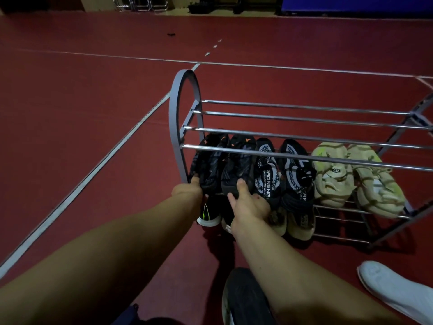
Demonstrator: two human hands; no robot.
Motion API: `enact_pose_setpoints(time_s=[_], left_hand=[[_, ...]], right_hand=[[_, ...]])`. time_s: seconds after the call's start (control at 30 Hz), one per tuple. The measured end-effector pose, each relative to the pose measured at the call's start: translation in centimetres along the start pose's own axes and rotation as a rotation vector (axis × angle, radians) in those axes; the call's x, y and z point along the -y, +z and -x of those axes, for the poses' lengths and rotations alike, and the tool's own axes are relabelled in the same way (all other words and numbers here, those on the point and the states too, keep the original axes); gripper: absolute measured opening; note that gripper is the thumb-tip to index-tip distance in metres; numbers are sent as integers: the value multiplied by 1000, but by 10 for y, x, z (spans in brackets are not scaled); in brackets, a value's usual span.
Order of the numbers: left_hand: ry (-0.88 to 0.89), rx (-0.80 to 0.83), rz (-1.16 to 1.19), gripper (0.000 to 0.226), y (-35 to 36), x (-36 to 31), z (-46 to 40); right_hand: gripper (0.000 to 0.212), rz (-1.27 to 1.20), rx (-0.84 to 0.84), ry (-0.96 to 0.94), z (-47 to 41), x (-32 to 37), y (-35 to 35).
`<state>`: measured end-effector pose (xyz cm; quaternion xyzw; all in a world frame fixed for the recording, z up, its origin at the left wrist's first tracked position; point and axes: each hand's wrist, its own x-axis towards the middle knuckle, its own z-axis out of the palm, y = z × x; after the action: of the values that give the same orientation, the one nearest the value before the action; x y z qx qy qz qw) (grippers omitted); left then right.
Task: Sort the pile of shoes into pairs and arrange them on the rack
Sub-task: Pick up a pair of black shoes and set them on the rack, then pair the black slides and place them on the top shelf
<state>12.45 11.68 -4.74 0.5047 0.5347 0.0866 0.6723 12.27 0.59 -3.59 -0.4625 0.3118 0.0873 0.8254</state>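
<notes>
A grey metal shoe rack (pixel 304 139) stands on the red floor. On its middle shelf, from the left: two black shoes with orange marks (pixel 212 160) (pixel 239 165), a black-and-white patterned pair (pixel 281 170), and a beige pair (pixel 351 177). My left hand (pixel 188 187) grips the heel of the leftmost black shoe. My right hand (pixel 248 202) holds the heel of the second black shoe. On the bottom shelf sit a black shoe with a green stripe (pixel 208 214) and tan shoes (pixel 297 221), partly hidden by my hands.
A white shoe (pixel 393 289) lies on the floor at the lower right. A dark shoe (pixel 243 299) lies near the bottom centre, under my right forearm. White court lines cross the red floor. The rack's top shelf holds no shoes.
</notes>
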Motion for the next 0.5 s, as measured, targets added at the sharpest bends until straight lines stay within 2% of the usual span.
enact_pose_setpoints(time_s=[0.13, 0.23, 0.37, 0.5], left_hand=[[0, -9, 66, 48, 3, 5, -3], [37, 50, -38, 52, 1, 11, -1], [-2, 112, -88, 54, -19, 2, 8], [9, 124, -257, 46, -45, 13, 25]], right_hand=[[39, 130, -10, 3, -10, -8, -1], [38, 197, -19, 96, -16, -14, -8], [41, 305, 117, 133, -13, -6, -18], [26, 562, 161, 123, -14, 2, -43]])
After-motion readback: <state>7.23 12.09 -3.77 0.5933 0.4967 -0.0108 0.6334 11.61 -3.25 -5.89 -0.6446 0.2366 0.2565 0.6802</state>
